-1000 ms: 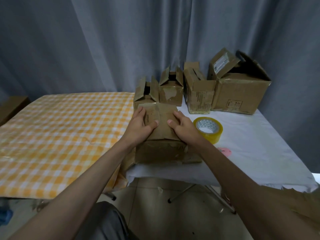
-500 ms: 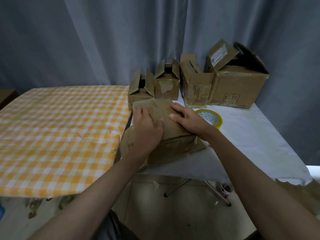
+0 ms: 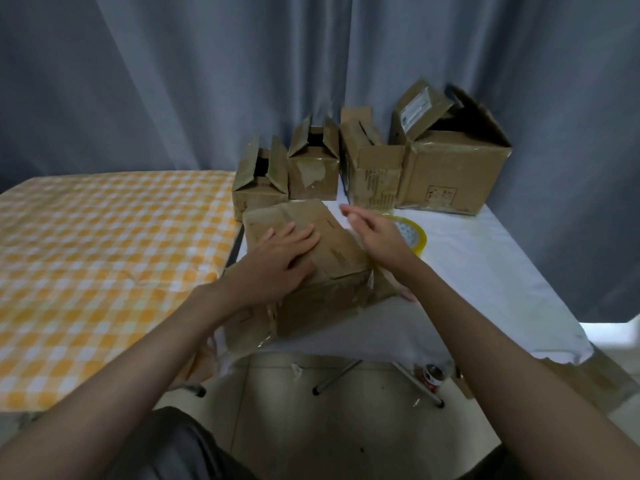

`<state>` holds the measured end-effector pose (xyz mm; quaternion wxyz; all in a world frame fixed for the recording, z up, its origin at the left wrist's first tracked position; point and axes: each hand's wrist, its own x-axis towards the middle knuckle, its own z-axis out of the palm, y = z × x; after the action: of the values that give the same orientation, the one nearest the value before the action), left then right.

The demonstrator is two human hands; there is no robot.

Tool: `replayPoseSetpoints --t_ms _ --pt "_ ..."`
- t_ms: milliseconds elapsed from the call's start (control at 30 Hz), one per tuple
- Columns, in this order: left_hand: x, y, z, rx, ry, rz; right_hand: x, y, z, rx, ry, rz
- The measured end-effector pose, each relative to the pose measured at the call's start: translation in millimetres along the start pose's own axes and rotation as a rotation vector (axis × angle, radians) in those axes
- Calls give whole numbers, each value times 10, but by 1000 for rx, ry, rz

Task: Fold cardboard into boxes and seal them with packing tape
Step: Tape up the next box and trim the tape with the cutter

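A worn brown cardboard box (image 3: 332,265) with its top flaps folded down lies near the front edge of the white-covered table (image 3: 485,278). My left hand (image 3: 280,261) rests flat on the box's top, fingers straight. My right hand (image 3: 377,237) hovers above the box's right side, fingers loosely extended, holding nothing. A yellow roll of packing tape (image 3: 414,233) lies on the table just behind my right hand, partly hidden by it.
Several open cardboard boxes stand at the table's back: two small ones (image 3: 259,181) (image 3: 313,164), a taller one (image 3: 374,171) and a large one (image 3: 450,164). An orange checked surface (image 3: 97,251) lies to the left. A grey curtain hangs behind. A can (image 3: 433,374) lies on the floor.
My right hand has lifted off the box top and moved right toward the tape roll. My left hand stays pressed on the flaps. The box has turned slightly.
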<state>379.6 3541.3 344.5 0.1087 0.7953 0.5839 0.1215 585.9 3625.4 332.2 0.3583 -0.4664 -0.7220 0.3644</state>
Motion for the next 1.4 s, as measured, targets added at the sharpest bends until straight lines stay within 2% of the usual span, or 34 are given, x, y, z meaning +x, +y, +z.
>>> replayPoseSetpoints --t_ms 67,100,167,233,300,533,633,733,867,967,1133,1300,1400 --pt "-42 -38 -46 70 -101 21 -11 118 -162 -134 151 75" --pt "-67 -51 -44 128 -121 35 -11 186 -241 -234 149 132" --pt "-110 -54 18 221 -87 81 -54 319 -344 -459 39 226" --pt "-120 -37 70 217 -33 90 -140 423 -356 -697 -51 247" --pt "-112 -19 82 181 -6 75 -195 478 -339 -812 -23 204" --pt "181 100 -43 122 -46 -76 -214 399 -448 -525 210 228" --pt "236 167 65 190 -60 -108 -241 346 -534 -420 261 202" --pt "72 166 253 225 -25 -63 -277 232 -592 -315 295 158" --pt "117 222 98 112 -100 -126 -322 -18 -587 -272 249 43" --pt "223 309 -84 -44 21 -163 -372 -231 -576 -235 192 -32" --pt "340 325 -252 36 149 -155 -470 -500 -621 -165 105 -107" --pt "394 391 -393 -215 454 -42 -517 -647 -655 -182 55 -105" --pt "399 493 -498 -354 531 86 -532 -730 -672 -193 37 -109"
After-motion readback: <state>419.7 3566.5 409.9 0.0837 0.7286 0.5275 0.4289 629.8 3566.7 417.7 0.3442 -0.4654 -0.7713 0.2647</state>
